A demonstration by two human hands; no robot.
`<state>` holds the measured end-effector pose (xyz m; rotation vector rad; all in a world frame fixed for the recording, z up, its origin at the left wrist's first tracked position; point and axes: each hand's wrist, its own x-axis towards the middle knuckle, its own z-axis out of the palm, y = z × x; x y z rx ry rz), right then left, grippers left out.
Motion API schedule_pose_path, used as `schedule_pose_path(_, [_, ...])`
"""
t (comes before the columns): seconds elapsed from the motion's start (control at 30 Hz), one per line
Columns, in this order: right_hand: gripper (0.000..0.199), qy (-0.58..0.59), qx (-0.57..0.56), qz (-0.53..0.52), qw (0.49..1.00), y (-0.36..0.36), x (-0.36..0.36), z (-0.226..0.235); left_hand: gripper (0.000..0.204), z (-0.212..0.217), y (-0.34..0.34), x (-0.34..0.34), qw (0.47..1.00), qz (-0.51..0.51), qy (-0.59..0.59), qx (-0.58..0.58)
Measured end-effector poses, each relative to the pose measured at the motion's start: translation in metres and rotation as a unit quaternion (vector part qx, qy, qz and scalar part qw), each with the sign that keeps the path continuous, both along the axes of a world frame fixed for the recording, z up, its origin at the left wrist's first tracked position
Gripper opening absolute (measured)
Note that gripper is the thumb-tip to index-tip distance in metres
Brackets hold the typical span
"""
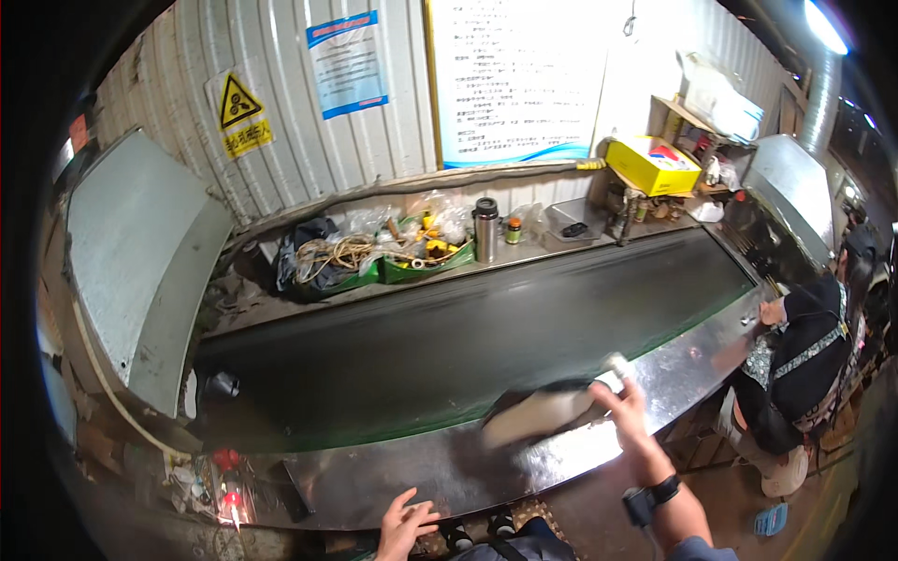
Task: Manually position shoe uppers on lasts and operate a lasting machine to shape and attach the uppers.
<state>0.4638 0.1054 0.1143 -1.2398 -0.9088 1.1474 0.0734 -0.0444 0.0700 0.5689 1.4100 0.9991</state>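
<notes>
My right hand (629, 411), with a dark band on its wrist, is closed on one end of a long beige piece with a dark edge (538, 416). Motion smears this piece, so I cannot make out its kind. It is over the shiny metal ledge (374, 477), along the near side of the dark conveyor belt (421, 346). A small whitish thing (615, 365) shows at my right fingertips; whether it belongs to the piece is unclear. Low in the view, my left hand (409, 525) has its fingers apart and holds nothing, just in front of the ledge.
Behind the belt, a shelf carries bags with cords (346, 257), a steel flask (486, 229), a small bottle (514, 231) and a clear tray (571, 222). A yellow box (655, 168) stands farther right. Another person (804, 327) sits at the right end, near metal hoods.
</notes>
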Motion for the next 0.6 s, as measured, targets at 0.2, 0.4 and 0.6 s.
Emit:
schedule_pose_path(0.2, [0.053,-0.326,0.124,-0.206,0.914,0.068,0.127,-0.069,0.045,-0.084,-0.006,-0.043,0.998,-0.023,0.057,0.013])
schedule_pose_path(0.4, [0.062,-0.472,-0.071,0.303,0.825,-0.005,-0.074,-0.148,0.042,-0.117,-0.001,-0.100,0.928,-0.136,0.329,0.106])
schedule_pose_path(0.6, [0.059,-0.547,0.165,0.154,0.806,-0.055,-0.033,-0.218,0.051,-0.121,0.032,-0.115,0.821,-0.142,0.513,0.210])
